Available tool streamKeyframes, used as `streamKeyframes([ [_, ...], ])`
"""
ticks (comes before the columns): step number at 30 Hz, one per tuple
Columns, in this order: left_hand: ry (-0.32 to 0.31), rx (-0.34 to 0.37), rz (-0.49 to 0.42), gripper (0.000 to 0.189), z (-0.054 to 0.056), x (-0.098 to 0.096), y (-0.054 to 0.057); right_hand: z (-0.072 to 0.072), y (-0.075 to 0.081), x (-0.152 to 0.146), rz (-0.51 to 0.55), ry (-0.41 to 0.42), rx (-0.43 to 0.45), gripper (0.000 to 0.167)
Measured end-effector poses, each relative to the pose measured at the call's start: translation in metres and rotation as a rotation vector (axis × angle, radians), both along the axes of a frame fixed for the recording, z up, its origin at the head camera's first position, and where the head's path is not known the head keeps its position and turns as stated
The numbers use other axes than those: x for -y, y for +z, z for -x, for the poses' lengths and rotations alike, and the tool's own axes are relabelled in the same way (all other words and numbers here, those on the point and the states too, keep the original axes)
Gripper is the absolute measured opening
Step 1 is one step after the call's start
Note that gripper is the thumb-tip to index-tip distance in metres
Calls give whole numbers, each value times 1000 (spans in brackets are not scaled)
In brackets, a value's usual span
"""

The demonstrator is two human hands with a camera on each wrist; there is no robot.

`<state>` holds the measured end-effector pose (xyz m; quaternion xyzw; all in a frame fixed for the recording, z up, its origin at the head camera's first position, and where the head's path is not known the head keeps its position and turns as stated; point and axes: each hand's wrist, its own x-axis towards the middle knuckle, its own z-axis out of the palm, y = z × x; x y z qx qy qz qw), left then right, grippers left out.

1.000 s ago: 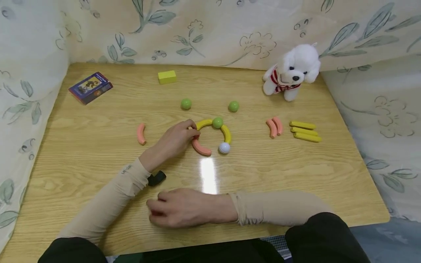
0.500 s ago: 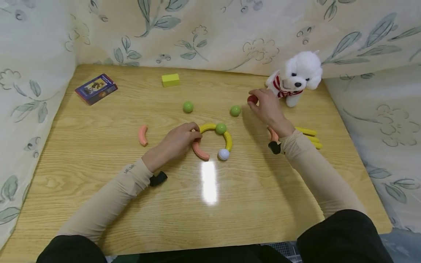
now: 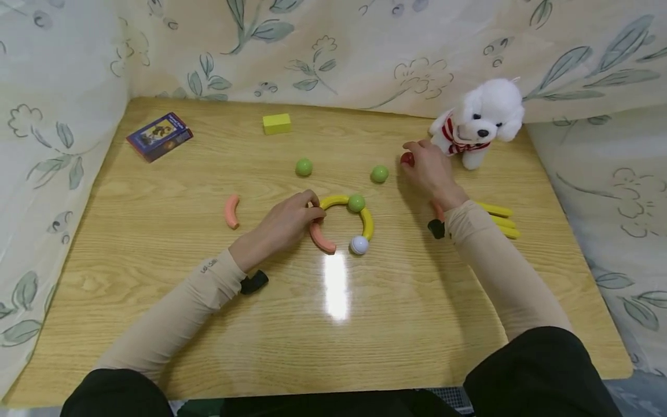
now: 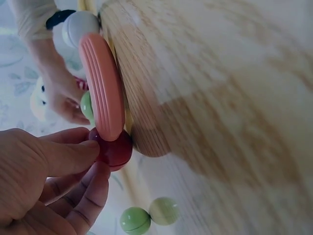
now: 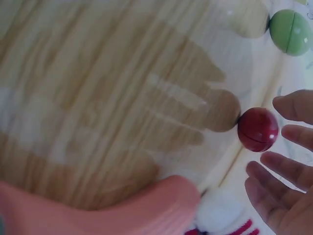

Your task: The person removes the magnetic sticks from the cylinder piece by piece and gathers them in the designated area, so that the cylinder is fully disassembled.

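Observation:
A partial ring on the table has yellow curved pieces point(image 3: 367, 226), a green ball point(image 3: 356, 202), a white ball point(image 3: 359, 245) and a pink curved piece point(image 3: 322, 239). At its left side my left hand point(image 3: 283, 223) pinches a red ball point(image 4: 115, 152) between thumb and fingers; the ball touches the pink piece's end in the left wrist view. Beside the plush dog, my right hand point(image 3: 431, 172) is around another red ball point(image 5: 257, 129) on the table. Its spread fingers look slightly apart from that ball in the right wrist view.
Two loose green balls point(image 3: 304, 167) lie behind the ring. A pink piece point(image 3: 231, 211) is at left; another pink piece and several yellow sticks point(image 3: 502, 219) are partly behind my right arm. A yellow block point(image 3: 277, 124), a card box point(image 3: 160, 136) and the plush dog point(image 3: 484, 124) stand at the back.
My right hand has gone from the table's front to the far right, to the red ball by the dog. It had fingers on that ball half a second ago. My left hand stays at the ring.

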<state>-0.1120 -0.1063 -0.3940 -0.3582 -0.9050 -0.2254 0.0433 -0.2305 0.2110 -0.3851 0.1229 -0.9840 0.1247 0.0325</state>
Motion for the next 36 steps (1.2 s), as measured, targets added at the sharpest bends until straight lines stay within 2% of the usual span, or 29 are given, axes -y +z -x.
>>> streamKeyframes([
  [3, -1, 3, 13, 15, 1, -1, 1, -11, 4, 9, 47, 65, -157, 32],
  [5, -3, 1, 24, 15, 2, -1, 2, -24, 7, 21, 96, 160, -262, 25],
  [7, -3, -1, 34, 16, 2, -1, 3, -41, 9, 36, 126, 287, -303, 23],
  [10, -5, -10, 43, 16, 3, -1, 4, -67, 7, 60, 114, 468, -205, 26],
  [13, -15, -7, 42, 16, 3, -2, 4, -85, -2, 77, 48, 568, -98, 33],
  [16, -34, 1, 34, 19, 3, -4, 4, -97, -10, 83, -5, 571, -88, 32],
  [20, -17, 30, 30, 23, -1, -6, 4, -110, -11, 82, -38, 465, -112, 22],
  [23, 68, 92, 58, 20, -5, -7, 4, -118, -9, 82, -64, 394, -97, 19],
  [27, 171, 253, 133, 25, -9, -13, 4, -124, -7, 82, -92, 351, -95, 18],
  [30, 184, 321, 165, 27, -10, -18, 1, -125, -5, 86, -93, 377, -143, 23],
  [34, 188, 290, 154, 27, -11, -22, -2, -123, -4, 94, -86, 500, -184, 38],
  [36, 190, 258, 141, 28, -12, -24, -3, -122, -5, 98, -111, 549, -182, 39],
])
